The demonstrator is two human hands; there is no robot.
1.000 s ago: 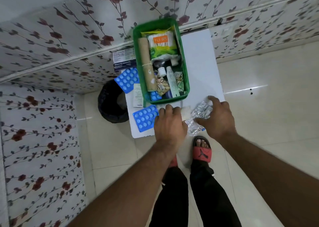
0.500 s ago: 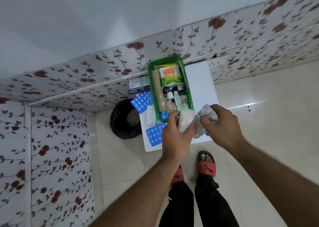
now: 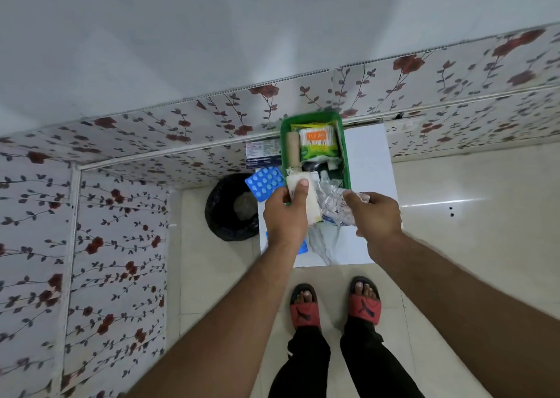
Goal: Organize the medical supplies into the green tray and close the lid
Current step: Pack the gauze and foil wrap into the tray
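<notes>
Already the green tray (image 3: 345,155) is mostly packed; left hand (image 3: 286,216) pinches a white pad (image 3: 307,197), right hand (image 3: 375,216) grips crinkly packets (image 3: 335,205) just before it; blue blister packs (image 3: 263,184) beside it remain, no lid visible.

Glossy plastic tray (image 3: 346,167) — crinkly clear wrapper (image 3: 335,205).

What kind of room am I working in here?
Probably a home room, not a clinic: floral wall panels, a glossy tiled floor, a bin lined with a black bag beside a small white table, and red slippers.
</notes>
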